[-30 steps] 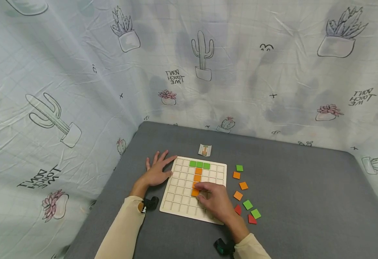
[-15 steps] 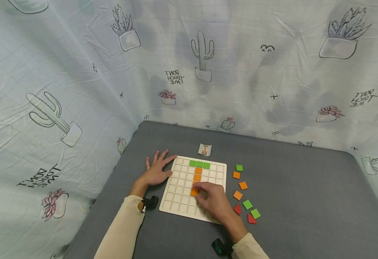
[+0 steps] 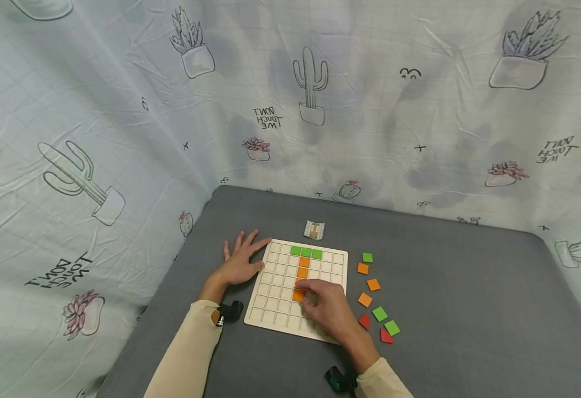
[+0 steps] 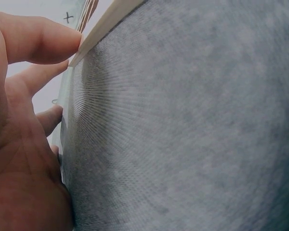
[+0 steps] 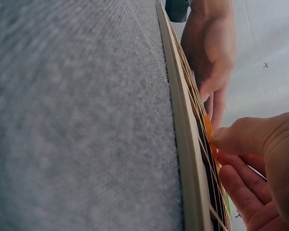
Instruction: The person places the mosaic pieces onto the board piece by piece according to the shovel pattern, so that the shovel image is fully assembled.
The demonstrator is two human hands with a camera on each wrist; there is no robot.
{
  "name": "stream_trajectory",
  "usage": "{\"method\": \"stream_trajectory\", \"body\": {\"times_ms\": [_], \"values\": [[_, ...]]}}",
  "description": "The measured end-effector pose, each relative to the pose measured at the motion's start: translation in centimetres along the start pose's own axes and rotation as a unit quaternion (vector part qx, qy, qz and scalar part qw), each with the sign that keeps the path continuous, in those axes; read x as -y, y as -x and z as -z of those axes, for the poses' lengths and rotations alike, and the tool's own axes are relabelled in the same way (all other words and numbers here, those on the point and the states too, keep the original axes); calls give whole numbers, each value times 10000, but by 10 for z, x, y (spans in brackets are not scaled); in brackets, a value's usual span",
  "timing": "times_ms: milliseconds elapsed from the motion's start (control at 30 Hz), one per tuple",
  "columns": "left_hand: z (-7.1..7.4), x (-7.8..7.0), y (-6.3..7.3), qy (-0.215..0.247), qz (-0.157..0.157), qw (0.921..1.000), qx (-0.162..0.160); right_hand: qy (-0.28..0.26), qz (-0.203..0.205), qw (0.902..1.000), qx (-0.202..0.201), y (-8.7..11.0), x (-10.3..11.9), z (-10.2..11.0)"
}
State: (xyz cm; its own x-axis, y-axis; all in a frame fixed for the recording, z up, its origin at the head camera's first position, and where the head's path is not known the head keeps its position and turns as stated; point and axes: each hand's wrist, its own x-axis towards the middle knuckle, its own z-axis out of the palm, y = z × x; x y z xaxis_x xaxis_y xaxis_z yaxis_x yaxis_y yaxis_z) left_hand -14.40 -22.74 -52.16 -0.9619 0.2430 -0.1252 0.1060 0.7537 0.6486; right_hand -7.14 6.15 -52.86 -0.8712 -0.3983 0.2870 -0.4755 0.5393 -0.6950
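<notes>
A pale wooden grid board point(image 3: 270, 301) lies on the grey table. Three green square tiles point(image 3: 306, 252) form a row near its far edge, with a column of orange tiles point(image 3: 302, 272) running down from the middle one. My right hand point(image 3: 332, 309) pinches the nearest orange tile point(image 3: 298, 296) of that column between thumb and fingers; its fingers partly cover the tile just above. In the right wrist view, the thumb presses on the orange tile's point(image 5: 208, 126) edge at the board. My left hand point(image 3: 239, 268) lies spread, with thumb and index finger touching the board's left edge.
Right of the board lie loose orange tiles point(image 3: 373, 284), green tiles point(image 3: 380, 314) and two red pieces point(image 3: 387, 336). A small printed pattern card point(image 3: 314, 230) sits beyond the board's far edge. A patterned curtain point(image 3: 370, 110) hangs behind and to the left.
The nearest orange tile and my right hand have shifted very slightly left. My left hand keeps its place at the board's edge.
</notes>
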Motion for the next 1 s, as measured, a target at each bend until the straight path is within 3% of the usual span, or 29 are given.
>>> {"method": "stream_trajectory", "body": {"times_ms": [567,867,1000], "values": [[0,4,-1,-71,13,10000,14,-303,157,9994,-111,2,-6,5],[0,4,-1,-34,-26,10000,-7,-892,-254,9956,-108,8,-11,27],[0,3,-1,12,-43,10000,-15,-1017,-221,9945,-122,10,-16,43]]}}
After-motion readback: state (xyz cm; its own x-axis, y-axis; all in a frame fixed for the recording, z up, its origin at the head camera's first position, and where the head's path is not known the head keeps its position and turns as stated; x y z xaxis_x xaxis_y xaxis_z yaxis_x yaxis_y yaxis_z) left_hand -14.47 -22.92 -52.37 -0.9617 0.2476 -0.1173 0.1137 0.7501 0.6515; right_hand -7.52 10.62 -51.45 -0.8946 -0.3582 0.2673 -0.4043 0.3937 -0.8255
